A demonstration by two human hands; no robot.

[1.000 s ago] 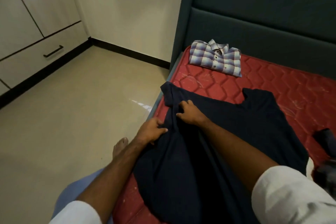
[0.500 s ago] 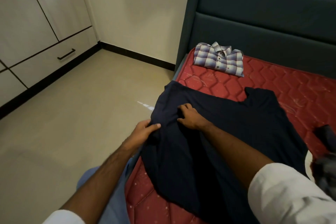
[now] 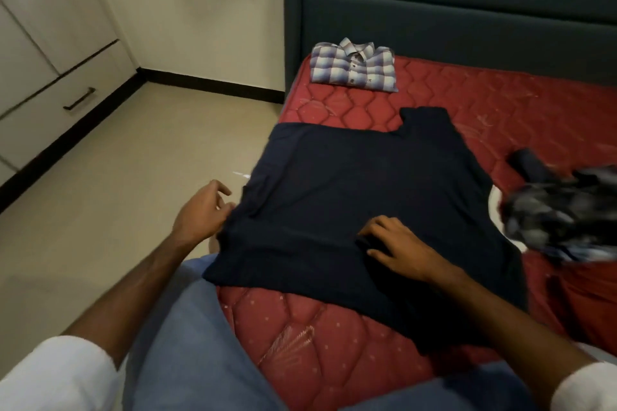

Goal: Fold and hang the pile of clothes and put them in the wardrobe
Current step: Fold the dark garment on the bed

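A navy T-shirt [image 3: 350, 190] lies spread on the red mattress [image 3: 334, 337], its left edge hanging past the bed's side. My left hand [image 3: 200, 213] is at that left edge and pinches the fabric; its thumb is hidden under the cloth. On the shirt's lower middle my right hand [image 3: 397, 248] rests with bent, spread fingers. A folded purple checked shirt [image 3: 354, 68] sits by the headboard. A heap of dark, blurred clothes [image 3: 561, 210] lies at the right edge of the bed.
The padded dark headboard [image 3: 467, 17] closes off the far side. Left of the bed is tiled floor [image 3: 117, 193], with cream wardrobe doors and a drawer with a black handle [image 3: 79, 99] along the left wall. My blue-trousered knee [image 3: 187, 344] is against the mattress.
The navy shirt was bunched under both hands and is now pulled out flat. My left hand moved to its left edge, and my right hand slid down toward me.
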